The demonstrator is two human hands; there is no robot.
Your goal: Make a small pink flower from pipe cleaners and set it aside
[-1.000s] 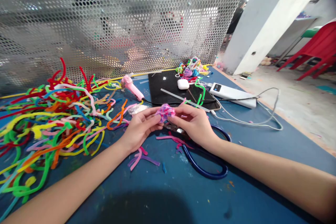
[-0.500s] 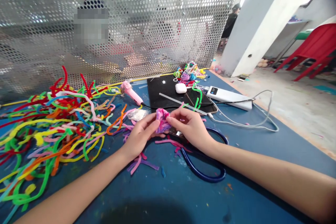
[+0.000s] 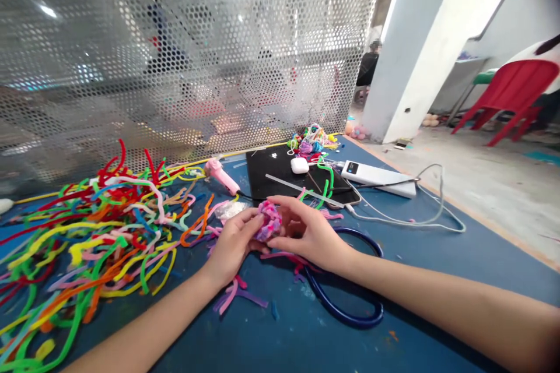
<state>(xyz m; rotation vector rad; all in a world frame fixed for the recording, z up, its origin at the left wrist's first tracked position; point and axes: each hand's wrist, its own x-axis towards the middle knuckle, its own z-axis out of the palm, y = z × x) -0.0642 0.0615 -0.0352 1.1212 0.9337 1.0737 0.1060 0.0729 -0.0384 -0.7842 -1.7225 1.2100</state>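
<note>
Fuzzy pink-and-purple bundle (image 3: 268, 222) sits between my two hands, just above the blue table (image 3: 289, 338). My left hand (image 3: 234, 239) has it pinched at its left side, thumb on the near face and fingers curled behind. My right hand (image 3: 312, 236) spans its other side, forefinger at the upper edge and thumb at the lower one; I can't tell how firmly they press. Blue scissor handles (image 3: 361, 322) lie beneath and beside my right wrist. To my left spreads a tangled heap of colourful fuzzy stems (image 3: 109, 245), with a few pink and purple pieces (image 3: 231, 294) near my left wrist. Beyond my hands are a pink corded tool (image 3: 223, 177), a black panel (image 3: 266, 178) with a small white case (image 3: 300, 165) on it, a translucent stick (image 3: 301, 189) and, farther right, a white power bank (image 3: 380, 178). Perforated metal screen (image 3: 196, 70) rises behind.
</note>
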